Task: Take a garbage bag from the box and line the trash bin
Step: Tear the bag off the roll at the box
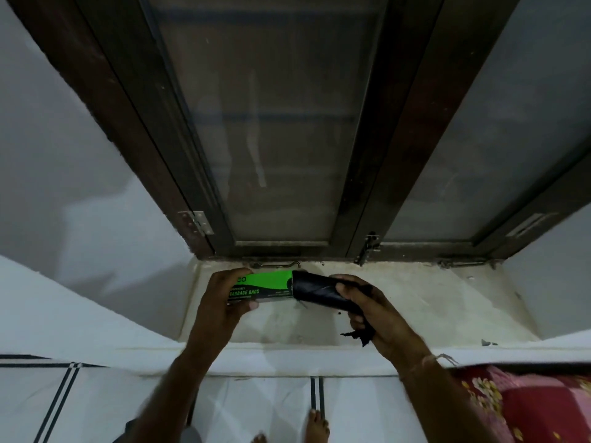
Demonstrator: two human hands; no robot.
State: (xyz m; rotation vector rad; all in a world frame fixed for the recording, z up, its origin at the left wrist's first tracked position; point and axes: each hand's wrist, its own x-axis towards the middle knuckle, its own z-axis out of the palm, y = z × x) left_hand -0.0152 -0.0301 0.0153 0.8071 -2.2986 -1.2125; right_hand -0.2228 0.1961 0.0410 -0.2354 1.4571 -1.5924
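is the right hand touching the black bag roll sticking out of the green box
Touching. The head view shows the right hand with its fingers wrapped around the black bag roll, which sticks out of the green box held by the left hand.

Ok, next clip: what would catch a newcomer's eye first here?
The bright green cardboard garbage bag box, held by the left hand over the pale stone window sill, stands out most in the dim scene. Beside it, the right hand grips a black plastic bag roll sticking out of the box's open end. Behind both rises a dark wooden-framed window.
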